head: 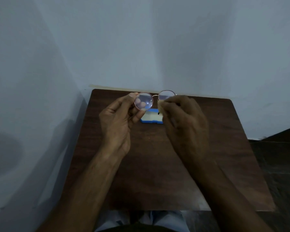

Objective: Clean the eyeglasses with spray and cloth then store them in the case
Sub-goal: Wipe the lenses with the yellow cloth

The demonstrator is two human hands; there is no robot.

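I hold thin-rimmed round eyeglasses (144, 102) up over the dark wooden table (157, 164). My left hand (119, 124) grips the left rim, and its fingertips show through the lens. My right hand (184, 119) pinches a small pale cloth (160, 104) against the right lens, which it partly hides. Below the glasses a blue case (151, 118) with a pale inside lies open on the table. No spray bottle is in view.
The table stands against a pale wall (157, 47), with another wall close on the left. Dark floor (278, 156) shows to the right. My lap lies under the table's near edge.
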